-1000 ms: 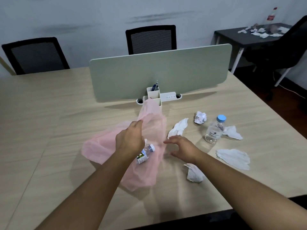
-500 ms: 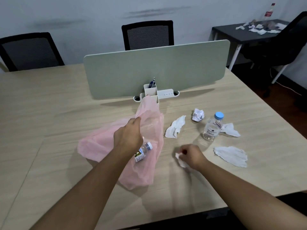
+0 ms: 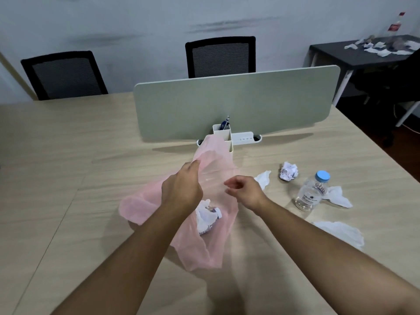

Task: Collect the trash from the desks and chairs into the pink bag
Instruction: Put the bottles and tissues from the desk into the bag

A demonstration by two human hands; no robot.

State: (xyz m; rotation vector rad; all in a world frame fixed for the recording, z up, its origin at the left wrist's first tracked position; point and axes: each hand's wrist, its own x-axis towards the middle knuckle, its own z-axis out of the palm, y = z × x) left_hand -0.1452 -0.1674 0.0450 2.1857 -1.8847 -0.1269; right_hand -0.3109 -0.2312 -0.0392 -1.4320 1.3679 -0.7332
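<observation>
The pink bag (image 3: 211, 253) is thin and half transparent; it lies crumpled on the wooden desk (image 3: 68, 178) with its mouth lifted open. Inside rest a white tissue (image 3: 204, 212) and a small bottle (image 3: 210, 223). To its right lie a paper ball (image 3: 288, 171), an upright clear bottle (image 3: 312, 193) with a blue cap, and three flat tissues (image 3: 341, 233)

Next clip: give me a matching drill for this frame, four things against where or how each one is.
Things:
1. left hand
2. large bottle
3. paper ball
4. tissue wad

States:
A. inside the pink bag
B. upright, blue cap on
C. crumpled, loose on the desk
D. gripping the bag's rim

Pairs: 1-D, 2-B, 3-C, 4-A.
</observation>
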